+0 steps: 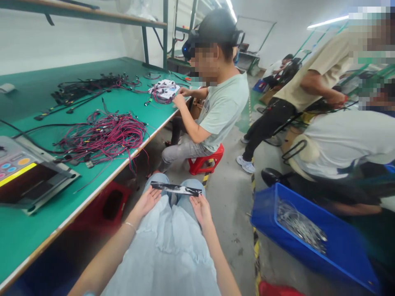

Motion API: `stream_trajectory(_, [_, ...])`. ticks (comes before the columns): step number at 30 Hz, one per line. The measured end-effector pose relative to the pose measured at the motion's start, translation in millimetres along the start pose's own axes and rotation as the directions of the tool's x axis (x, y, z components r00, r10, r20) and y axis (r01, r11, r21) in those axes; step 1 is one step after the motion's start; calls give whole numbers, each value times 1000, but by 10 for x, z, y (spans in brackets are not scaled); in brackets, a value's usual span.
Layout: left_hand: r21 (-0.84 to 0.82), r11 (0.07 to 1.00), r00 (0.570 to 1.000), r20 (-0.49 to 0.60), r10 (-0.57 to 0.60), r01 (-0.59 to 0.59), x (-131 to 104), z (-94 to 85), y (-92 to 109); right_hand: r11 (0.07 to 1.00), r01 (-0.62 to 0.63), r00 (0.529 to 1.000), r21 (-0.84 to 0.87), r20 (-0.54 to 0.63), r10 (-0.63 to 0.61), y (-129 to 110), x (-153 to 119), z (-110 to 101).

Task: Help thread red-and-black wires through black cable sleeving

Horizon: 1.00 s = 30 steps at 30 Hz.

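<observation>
Though patterned, strip lettering unreadable
</observation>
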<state>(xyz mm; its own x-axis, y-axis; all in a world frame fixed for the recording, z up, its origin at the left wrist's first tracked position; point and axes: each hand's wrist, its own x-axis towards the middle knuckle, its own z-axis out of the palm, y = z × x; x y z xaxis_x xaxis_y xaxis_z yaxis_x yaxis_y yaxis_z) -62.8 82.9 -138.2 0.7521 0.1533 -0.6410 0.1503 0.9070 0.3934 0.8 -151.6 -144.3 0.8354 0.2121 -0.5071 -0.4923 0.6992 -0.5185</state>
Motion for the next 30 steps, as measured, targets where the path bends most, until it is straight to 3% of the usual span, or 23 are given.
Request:
stream_trajectory(12, [41,999,1000,14,-12,11,-89,52,49,999,24,999,21,-29,-23,14,-33,30])
stream_trajectory(22, [129,989,997,-48,-66,72,-78,32,74,997,36,999,74,-39,-33,10,-71,113])
stream_trajectory(27, [161,985,997,-53,-62,69,2,-12,76,995,69,997,78,-22,-68,28,-84,141])
stream_trajectory(30, [154,983,991,-112,-77,94,136,-110,71,994,79,997,70,4,-79,32,-80,148])
